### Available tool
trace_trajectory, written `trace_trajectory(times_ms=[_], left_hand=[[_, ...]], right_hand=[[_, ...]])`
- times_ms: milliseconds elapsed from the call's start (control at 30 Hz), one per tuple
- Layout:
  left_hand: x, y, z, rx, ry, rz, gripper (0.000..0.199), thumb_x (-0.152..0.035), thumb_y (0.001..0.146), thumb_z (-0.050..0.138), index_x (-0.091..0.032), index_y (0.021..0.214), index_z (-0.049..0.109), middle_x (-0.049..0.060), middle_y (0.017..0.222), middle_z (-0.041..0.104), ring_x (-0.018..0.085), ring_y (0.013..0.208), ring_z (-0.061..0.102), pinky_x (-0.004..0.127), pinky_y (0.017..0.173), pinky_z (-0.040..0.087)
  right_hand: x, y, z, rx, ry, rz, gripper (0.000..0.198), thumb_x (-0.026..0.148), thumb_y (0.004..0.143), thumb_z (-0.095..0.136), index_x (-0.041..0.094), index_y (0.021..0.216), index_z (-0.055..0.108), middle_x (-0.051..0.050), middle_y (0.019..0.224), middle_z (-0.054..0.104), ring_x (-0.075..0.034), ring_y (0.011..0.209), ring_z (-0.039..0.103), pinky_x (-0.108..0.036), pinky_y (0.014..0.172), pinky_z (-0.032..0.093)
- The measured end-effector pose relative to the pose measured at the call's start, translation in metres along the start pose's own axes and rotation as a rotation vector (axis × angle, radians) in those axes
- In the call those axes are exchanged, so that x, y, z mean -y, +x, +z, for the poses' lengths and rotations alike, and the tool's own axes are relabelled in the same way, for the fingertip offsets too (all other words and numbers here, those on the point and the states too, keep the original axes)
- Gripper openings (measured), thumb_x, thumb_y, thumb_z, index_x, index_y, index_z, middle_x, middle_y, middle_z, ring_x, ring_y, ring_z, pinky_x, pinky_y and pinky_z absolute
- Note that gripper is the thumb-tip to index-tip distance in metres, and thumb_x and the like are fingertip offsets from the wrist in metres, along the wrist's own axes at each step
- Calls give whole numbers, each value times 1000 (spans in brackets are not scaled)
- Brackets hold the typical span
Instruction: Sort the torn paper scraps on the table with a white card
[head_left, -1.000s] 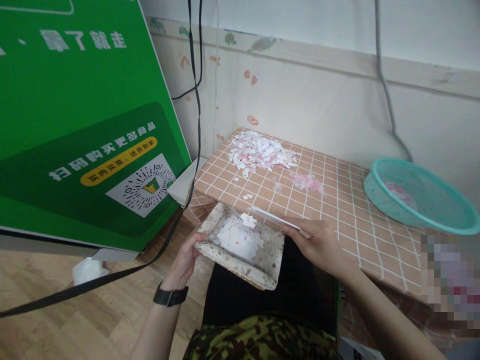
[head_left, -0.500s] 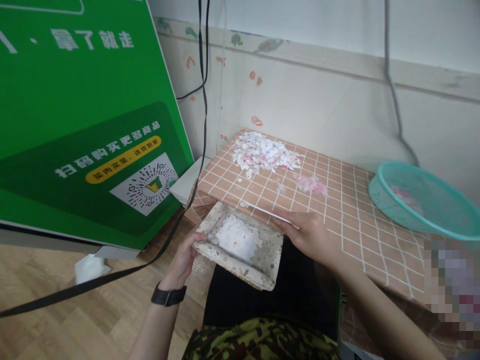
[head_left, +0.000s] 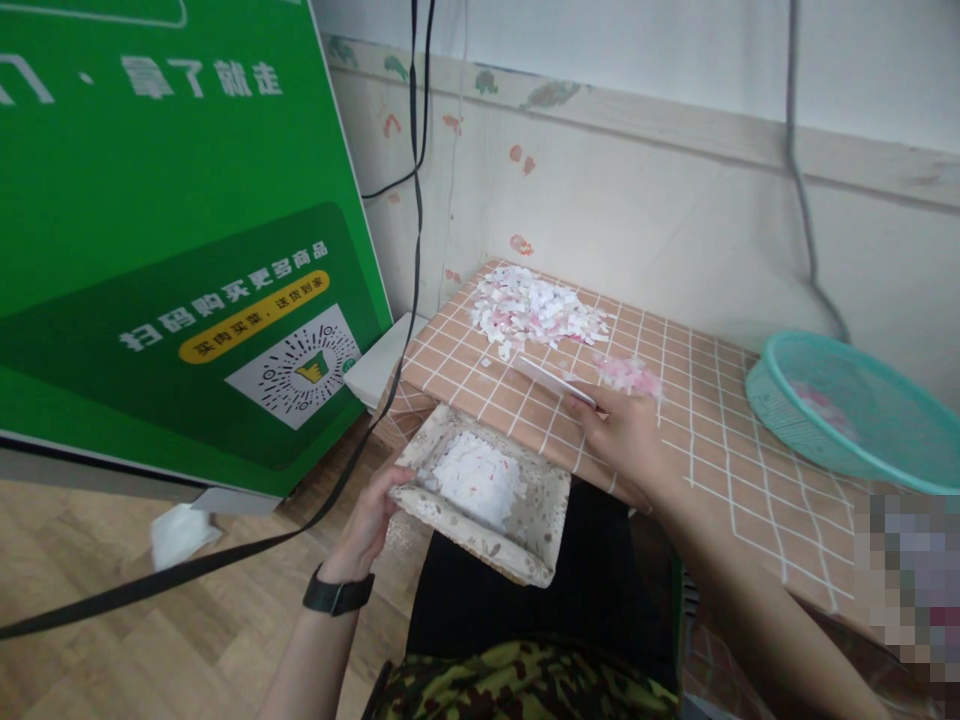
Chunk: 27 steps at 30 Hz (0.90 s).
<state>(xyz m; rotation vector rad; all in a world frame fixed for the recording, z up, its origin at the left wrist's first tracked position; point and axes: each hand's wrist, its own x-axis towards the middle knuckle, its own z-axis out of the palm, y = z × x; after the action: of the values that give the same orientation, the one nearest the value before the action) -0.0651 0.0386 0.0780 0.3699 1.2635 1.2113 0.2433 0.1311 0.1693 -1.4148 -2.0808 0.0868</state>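
Observation:
My left hand (head_left: pixel 373 512) grips the left rim of a patterned, cloth-lined basket (head_left: pixel 541 560), tilted just below the table's front edge. White paper scraps (head_left: pixel 480 478) with a few red bits lie inside it. Over the tabletop, my right hand (head_left: pixel 619 425) pinches a thin, flat white card (head_left: pixel 555 380), its long edge turned toward the table. Beyond the card is a heap of white and pinkish paper scraps (head_left: pixel 536 308). A smaller pink patch of scraps (head_left: pixel 628 375) lies just behind my right hand.
The table (head_left: pixel 720 440) has a brown checked cover and stands against the wall. A turquoise mesh basket (head_left: pixel 847 410) with pink bits sits at its right. A large green panel (head_left: pixel 172 250) rises at left, with a black strap (head_left: pixel 330 500) hanging across it.
My right hand has lifted the white card from the table's front edge beside the basket and moved it up and inward over the tabletop. The left hand keeps the basket nearly in place.

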Motion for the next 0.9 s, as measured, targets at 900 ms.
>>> trace_trajectory(times_ms=[900], left_hand=[[1, 3, -4, 1, 7, 22, 24, -28, 64, 72, -16, 84, 75, 1, 75, 77, 24, 73, 68, 32, 67, 49]], right_hand=[[22, 19, 17, 188, 163, -153, 40, 11, 86, 48, 26, 114, 72, -3, 107, 74, -20, 93, 72, -34, 85, 56]])
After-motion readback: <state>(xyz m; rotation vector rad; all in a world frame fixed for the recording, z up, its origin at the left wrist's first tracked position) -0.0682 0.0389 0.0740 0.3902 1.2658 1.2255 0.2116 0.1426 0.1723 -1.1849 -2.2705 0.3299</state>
